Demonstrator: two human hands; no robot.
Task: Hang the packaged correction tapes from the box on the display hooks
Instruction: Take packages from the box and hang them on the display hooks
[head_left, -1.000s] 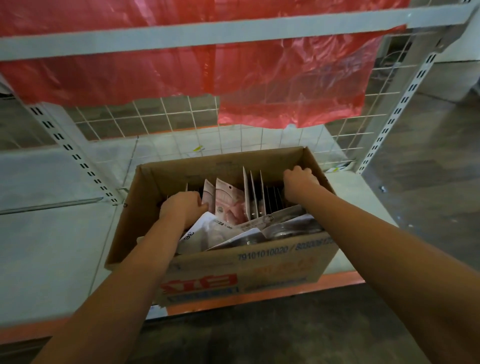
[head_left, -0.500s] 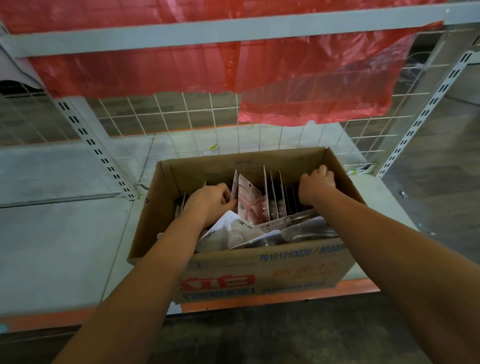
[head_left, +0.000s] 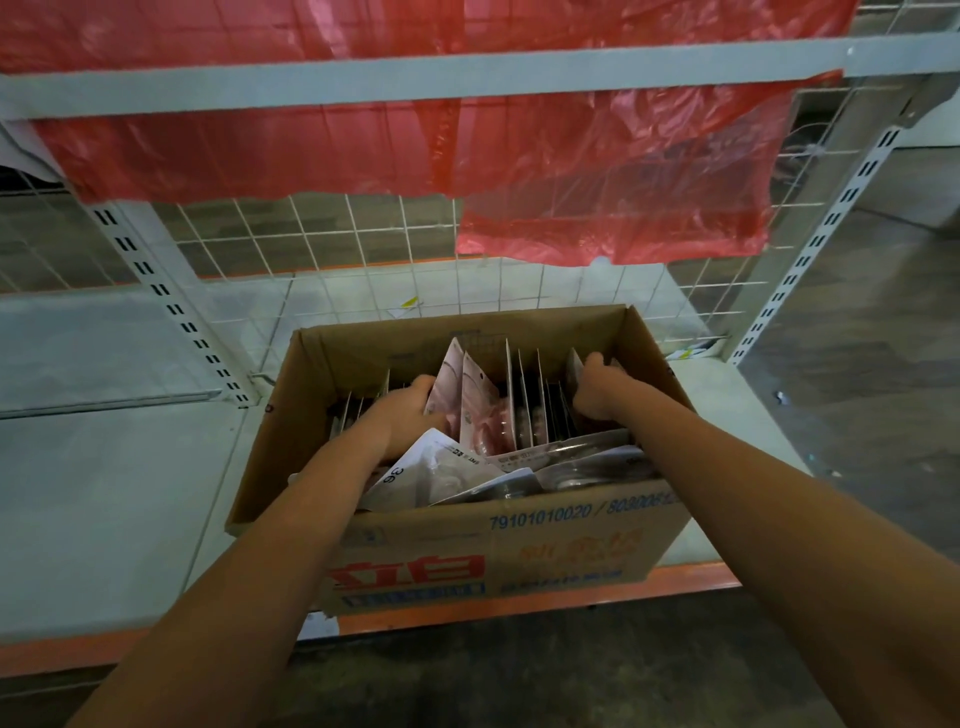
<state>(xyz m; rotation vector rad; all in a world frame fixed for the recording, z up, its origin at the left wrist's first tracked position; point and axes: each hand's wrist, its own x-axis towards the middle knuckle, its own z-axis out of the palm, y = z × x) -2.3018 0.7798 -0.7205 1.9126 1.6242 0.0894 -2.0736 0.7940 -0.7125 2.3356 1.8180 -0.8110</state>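
Task barely begun. Both hands were down inside box (head_left: 467, 545): left hand (head_left: 410, 410) and right hand (head_left: 597, 389) each curled on upright packaged correction tapes (head_left: 470, 395); more lay loose nearer wrists. No display hooks visible; wire grid (head_left: 363, 244) beyond hands bare.

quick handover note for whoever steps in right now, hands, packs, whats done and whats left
Left hand: inside the cardboard box, fingers curled round the pink upright packs.
Right hand: inside the box at the right end of the row, gripping a pack edge there.
Packs: all in the box, some standing in a row, others lying loose at the front. The box sits on the bottom shelf before the wire grid.
Done: nothing hung that shows.
Left: lift packs out and hang them; no display hooks are clearly visible.
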